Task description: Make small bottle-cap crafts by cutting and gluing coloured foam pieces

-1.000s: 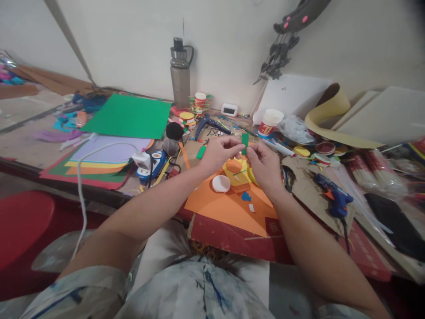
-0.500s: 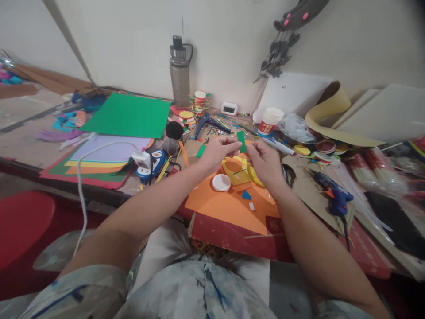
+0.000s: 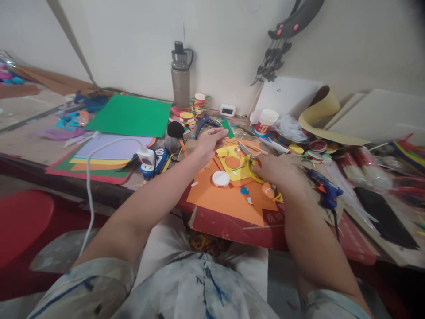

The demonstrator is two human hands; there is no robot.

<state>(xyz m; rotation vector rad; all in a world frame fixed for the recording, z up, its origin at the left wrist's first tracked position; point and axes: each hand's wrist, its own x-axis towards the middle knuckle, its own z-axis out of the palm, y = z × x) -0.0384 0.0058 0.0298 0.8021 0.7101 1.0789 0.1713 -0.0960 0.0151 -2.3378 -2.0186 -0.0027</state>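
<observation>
Pinched in my left hand [image 3: 211, 142] is a small green paper strip [image 3: 228, 128], held by one end above the table. My right hand [image 3: 270, 167] is down at the yellow-handled scissors [image 3: 254, 174], its fingers closed around the handle. The scissor blades point up and to the left, over yellow paper [image 3: 244, 176] with a round cut-out. A white round lid [image 3: 221, 178] lies on the orange sheet [image 3: 219, 201] below my hands. Blue and white paper scraps lie just right of the lid.
A hot glue gun [image 3: 325, 188] and a black phone [image 3: 385, 217] lie to the right. Behind stand a paper cup stack [image 3: 266, 122], a small clock [image 3: 227, 110] and a bottle [image 3: 181, 79]. Coloured sheets [image 3: 129, 115] and a power strip [image 3: 154, 161] with a white cable sit left.
My right hand has left the green strip and moved down to the scissors, taking hold of the handle. My left hand keeps the strip, shifted slightly left and tilted.
</observation>
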